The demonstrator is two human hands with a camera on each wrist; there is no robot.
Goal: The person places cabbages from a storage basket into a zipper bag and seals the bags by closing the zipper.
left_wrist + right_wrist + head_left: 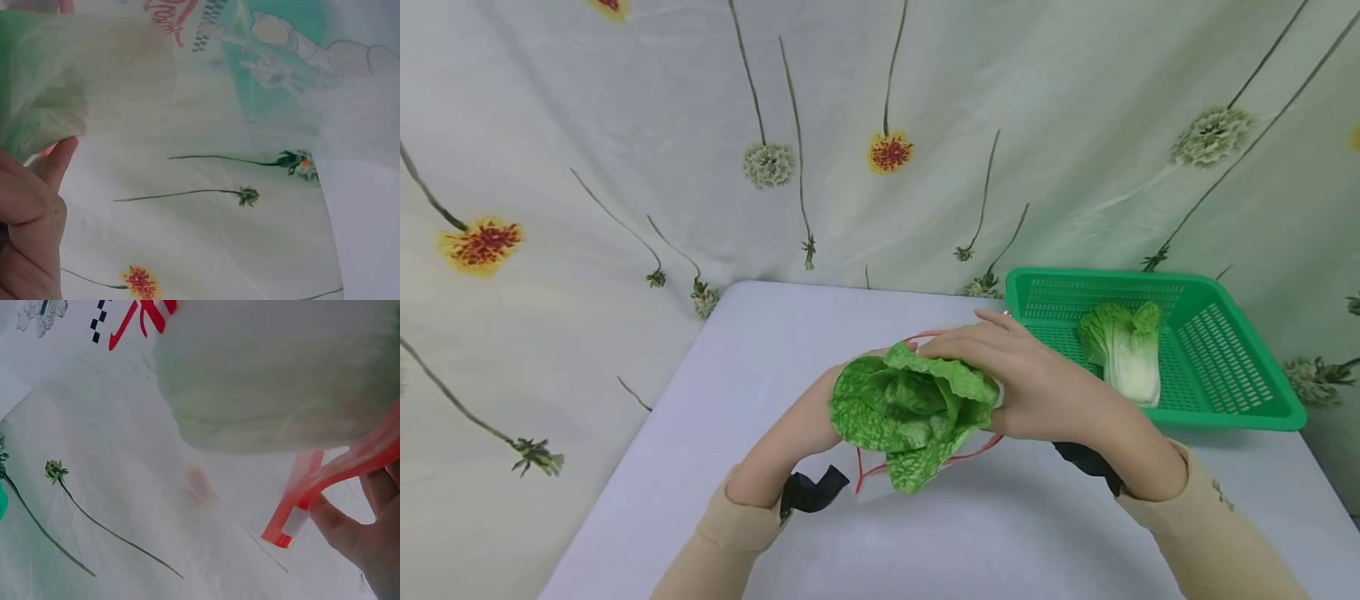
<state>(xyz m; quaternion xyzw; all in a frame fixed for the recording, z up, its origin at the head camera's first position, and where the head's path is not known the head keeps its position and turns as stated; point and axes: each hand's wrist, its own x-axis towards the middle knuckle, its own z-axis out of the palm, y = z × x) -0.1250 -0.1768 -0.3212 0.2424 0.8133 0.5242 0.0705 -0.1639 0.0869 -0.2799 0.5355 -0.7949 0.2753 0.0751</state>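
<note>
The right grip (1037, 387) pinches the red trim (350, 465) of a clear plastic bag (262, 375) between thumb and fingers; in the head view its fingers also reach over the leaves, probably to steady them. The left grip (812, 417) curls at the bag's opposite edge, a fingertip against the film, seemingly so that the mouth stands wide. Between them is a leafy head (917, 400), ruffled leaves toward the head camera, its paler bulk showing through the plastic. Farther off, to the right, a green basket (1225, 421) on the surface (805, 333) holds a second head (1131, 358), apart from the work, perhaps to leave both hands room.

The left fingertips are mostly behind leaves in the head view, and their exact hold is hard to make out. The leafy head's base is blurred by the film, and the bag's printed lettering is cut off.
</note>
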